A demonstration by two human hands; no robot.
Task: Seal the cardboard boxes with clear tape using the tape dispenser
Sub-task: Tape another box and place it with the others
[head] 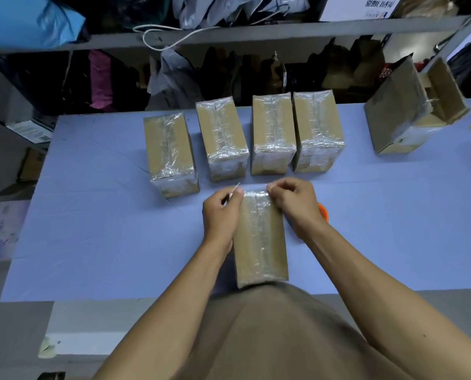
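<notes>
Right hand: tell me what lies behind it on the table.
Behind the right hand an orange object pokes out on the blue table, beside the box. Only its rim shows; the hand and wrist cover the rest, so I cannot identify it.

Blue table [91, 242], taped boxes [272, 133] atop

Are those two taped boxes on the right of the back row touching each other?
Cannot tell. In the head view, the third box and fourth box stand tight side by side, with only a dark seam between them.
</notes>
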